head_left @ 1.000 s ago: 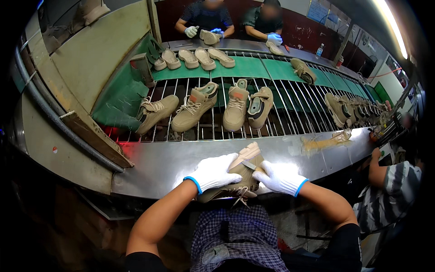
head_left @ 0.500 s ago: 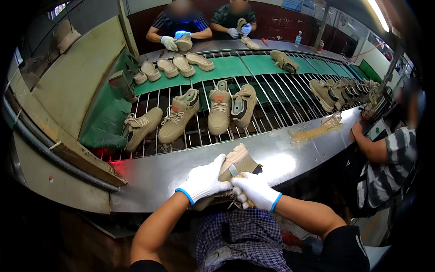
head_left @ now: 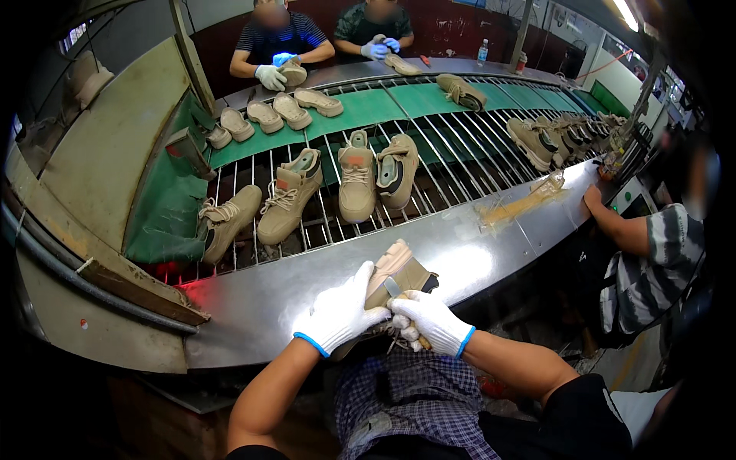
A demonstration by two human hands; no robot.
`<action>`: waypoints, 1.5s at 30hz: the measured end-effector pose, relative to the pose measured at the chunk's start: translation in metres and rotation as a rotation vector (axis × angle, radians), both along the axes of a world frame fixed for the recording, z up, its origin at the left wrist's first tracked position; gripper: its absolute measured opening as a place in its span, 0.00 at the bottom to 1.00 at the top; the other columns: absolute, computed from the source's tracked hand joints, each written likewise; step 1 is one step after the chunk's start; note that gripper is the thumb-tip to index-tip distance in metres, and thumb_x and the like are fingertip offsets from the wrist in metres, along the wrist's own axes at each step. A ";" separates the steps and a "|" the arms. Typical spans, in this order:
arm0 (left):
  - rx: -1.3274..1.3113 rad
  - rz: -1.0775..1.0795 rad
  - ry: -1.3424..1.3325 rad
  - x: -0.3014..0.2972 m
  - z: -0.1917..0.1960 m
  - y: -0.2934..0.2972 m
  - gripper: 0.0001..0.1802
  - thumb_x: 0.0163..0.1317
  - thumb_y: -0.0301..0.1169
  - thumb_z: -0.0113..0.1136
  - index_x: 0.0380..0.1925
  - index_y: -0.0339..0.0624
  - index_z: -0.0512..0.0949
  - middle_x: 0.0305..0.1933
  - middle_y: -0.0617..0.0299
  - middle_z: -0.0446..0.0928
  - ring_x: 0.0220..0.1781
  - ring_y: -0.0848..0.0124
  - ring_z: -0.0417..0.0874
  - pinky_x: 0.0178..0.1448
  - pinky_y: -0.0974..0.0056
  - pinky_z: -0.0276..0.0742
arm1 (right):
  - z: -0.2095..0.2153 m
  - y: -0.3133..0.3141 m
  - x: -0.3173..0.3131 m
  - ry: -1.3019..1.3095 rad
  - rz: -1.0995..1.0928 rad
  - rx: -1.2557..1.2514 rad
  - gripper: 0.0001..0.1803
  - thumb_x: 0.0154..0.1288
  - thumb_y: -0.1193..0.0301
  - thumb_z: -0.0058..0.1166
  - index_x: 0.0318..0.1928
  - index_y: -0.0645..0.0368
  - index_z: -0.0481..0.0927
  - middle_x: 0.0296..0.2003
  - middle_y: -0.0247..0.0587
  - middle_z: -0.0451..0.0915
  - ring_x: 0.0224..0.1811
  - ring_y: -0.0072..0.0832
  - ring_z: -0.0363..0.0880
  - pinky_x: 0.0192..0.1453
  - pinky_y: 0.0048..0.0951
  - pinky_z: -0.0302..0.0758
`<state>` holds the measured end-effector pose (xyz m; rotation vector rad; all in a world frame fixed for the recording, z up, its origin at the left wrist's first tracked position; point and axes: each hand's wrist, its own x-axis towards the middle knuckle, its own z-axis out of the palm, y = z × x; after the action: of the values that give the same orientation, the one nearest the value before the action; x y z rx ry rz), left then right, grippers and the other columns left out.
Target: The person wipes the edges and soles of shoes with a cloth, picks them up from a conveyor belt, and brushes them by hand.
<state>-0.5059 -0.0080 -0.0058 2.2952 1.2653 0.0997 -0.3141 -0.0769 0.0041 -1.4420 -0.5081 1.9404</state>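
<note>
My left hand (head_left: 337,310), in a white knit glove with a blue cuff, is closed round a beige shoe (head_left: 404,270) held tilted over the near metal edge, its pale sole turned up and away. My right hand (head_left: 435,322), gloved alike, is closed on a tool with a wooden-looking handle (head_left: 418,345). The tool's flat grey blade (head_left: 392,287) lies against the side of the shoe by the sole's edge. Laces hang below the shoe, and its lower part is hidden by my gloves.
Beyond the steel ledge (head_left: 307,280), several beige shoes (head_left: 356,184) stand on a roller rack. Loose soles (head_left: 291,111) lie on a green belt (head_left: 368,110). More shoes (head_left: 533,146) line up at right. Two co-workers sit opposite; another person's arm (head_left: 621,230) rests on the ledge at right.
The whole view has shifted slightly, moving the rack a little left. My hands keep nearly the same hold on the shoe and tool. The far co-worker in camouflage has lowered their hands.
</note>
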 end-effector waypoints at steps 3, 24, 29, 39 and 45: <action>-0.016 -0.007 0.016 0.001 0.002 0.003 0.51 0.63 0.55 0.67 0.79 0.43 0.58 0.65 0.39 0.81 0.53 0.43 0.90 0.56 0.47 0.86 | -0.002 0.004 0.006 0.129 0.008 -0.019 0.07 0.81 0.64 0.52 0.48 0.53 0.73 0.25 0.21 0.70 0.16 0.10 0.63 0.16 0.19 0.65; 0.008 -0.029 0.015 -0.011 -0.004 0.005 0.51 0.62 0.56 0.69 0.80 0.47 0.61 0.64 0.42 0.83 0.57 0.45 0.89 0.58 0.49 0.85 | -0.011 -0.010 -0.006 0.327 -0.104 -0.040 0.08 0.82 0.62 0.52 0.49 0.51 0.75 0.25 0.22 0.72 0.17 0.12 0.65 0.16 0.20 0.64; -0.008 -0.066 0.007 -0.013 0.000 0.009 0.52 0.61 0.59 0.70 0.79 0.47 0.64 0.69 0.47 0.80 0.63 0.47 0.86 0.64 0.51 0.83 | -0.006 -0.001 0.012 -0.003 0.099 0.004 0.11 0.83 0.61 0.52 0.50 0.54 0.72 0.25 0.25 0.73 0.17 0.14 0.68 0.16 0.21 0.72; -0.019 -0.260 0.123 -0.015 0.016 0.018 0.39 0.69 0.53 0.64 0.77 0.58 0.67 0.77 0.53 0.72 0.63 0.48 0.85 0.63 0.51 0.84 | 0.002 0.009 0.051 -0.296 0.410 0.121 0.19 0.81 0.58 0.51 0.54 0.62 0.73 0.24 0.26 0.72 0.16 0.15 0.68 0.14 0.21 0.71; -0.025 -0.291 0.152 -0.011 0.034 0.022 0.33 0.67 0.48 0.66 0.71 0.57 0.74 0.73 0.53 0.75 0.64 0.49 0.84 0.66 0.50 0.82 | -0.035 0.020 0.097 -0.644 0.352 0.204 0.26 0.80 0.57 0.52 0.69 0.58 0.70 0.31 0.34 0.79 0.25 0.24 0.78 0.27 0.30 0.81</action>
<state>-0.5164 0.0138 0.0279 2.4753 0.9817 -0.1939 -0.2168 -0.0567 -0.0307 -1.9254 -1.2840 1.5681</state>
